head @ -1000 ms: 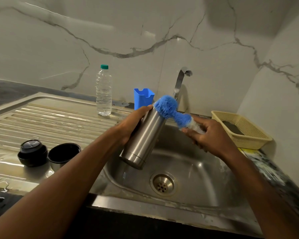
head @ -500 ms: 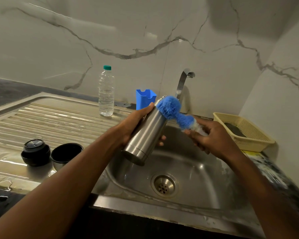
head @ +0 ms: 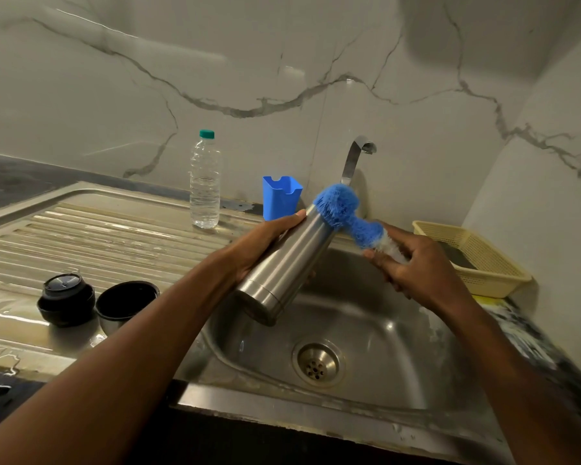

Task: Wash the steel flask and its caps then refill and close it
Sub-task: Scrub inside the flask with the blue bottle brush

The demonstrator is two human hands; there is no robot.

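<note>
**Flask held over the sink, brush at its mouth**

Head view: one steel flask (head: 284, 263) hangs tilted above the basin of the sink (head: 376, 337), base down toward the near left rim, open mouth up toward the tap (head: 356, 159) at the back edge. The left hand (head: 265, 243) wraps the upper body of the flask, thumb along the top side and fingers curled underneath. The right hand (head: 413, 263) grips the pale handle of one blue bottle brush (head: 344, 213), whose bristle head sits right at the flask's mouth; how far it is inside, I cannot tell.

Handling, as a judgement: the flask is rigid and fairly light with nothing in it, but its smooth wet wall looks slippery, so a full wrap around the mid to upper body, as here, seems the safest hold. The brush is soft at the head and should bend easily.

Counts: two dark caps on the draining board near its front left edge, a closed stopper (head: 66, 298) and an open cup-shaped cap (head: 126, 302), standing just beside each other. One plastic water bottle (head: 204, 186) and one blue holder (head: 281, 196) stand at the board's back edge. One yellow basket (head: 490, 266) lies to the right of the basin.
</note>
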